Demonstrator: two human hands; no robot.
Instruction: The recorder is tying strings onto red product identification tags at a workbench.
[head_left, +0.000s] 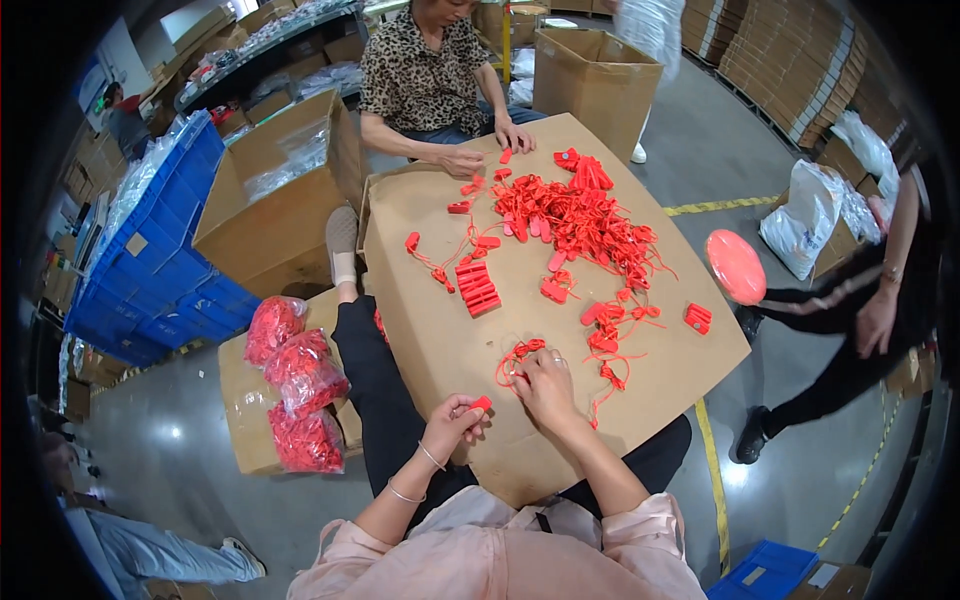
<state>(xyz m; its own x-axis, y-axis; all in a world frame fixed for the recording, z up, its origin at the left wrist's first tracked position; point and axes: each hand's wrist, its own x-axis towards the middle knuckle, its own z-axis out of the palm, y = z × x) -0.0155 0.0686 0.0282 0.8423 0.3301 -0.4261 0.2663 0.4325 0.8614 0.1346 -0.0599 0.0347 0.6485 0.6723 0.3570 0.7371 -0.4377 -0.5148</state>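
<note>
My left hand [455,424], near the cardboard's front edge, pinches a small red plastic piece [482,403] shaped somewhat like a whistle. To its right, my right hand [546,386] reaches down onto the cardboard surface [440,350]. Its fingers are closed at a bundle of red cord [520,358]; the fingertips are partly hidden. Ahead lies a neat block of red pieces [478,288] set side by side. A large tangled pile of red cords and pieces [600,225] spreads behind it. More corded pieces [605,325] lie right of my right hand.
Across the table a person's hands [460,158] handle red pieces. Clear bags of red items [305,365] rest on a carton at left, near an open carton [270,230] and blue crates [160,270]. At right, another person stands near a round red object [735,267].
</note>
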